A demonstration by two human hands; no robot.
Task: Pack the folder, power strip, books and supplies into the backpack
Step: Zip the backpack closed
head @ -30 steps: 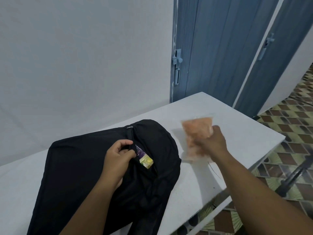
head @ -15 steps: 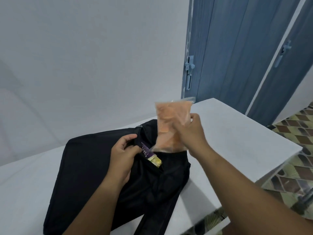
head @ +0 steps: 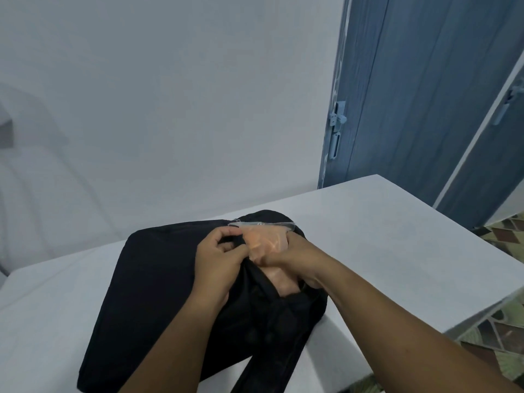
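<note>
A black backpack (head: 158, 282) lies flat on the white table (head: 397, 236), its opening near the top middle. My left hand (head: 218, 259) grips the edge of that opening and holds it apart. My right hand (head: 295, 259) holds a clear plastic bag of orange supplies (head: 263, 239), which is partly inside the opening; its clear top strip sticks out above the bag's rim. Whatever else is inside the backpack is hidden.
A white wall stands behind the table. Blue doors (head: 425, 95) with latches are at the right. The table's right edge drops to a patterned tile floor (head: 504, 231). A backpack strap (head: 266, 364) hangs toward the front edge.
My right hand has carried the orange bag from above the table's right side leftward and down into the backpack opening. The purple and yellow item seen earlier is now covered.
</note>
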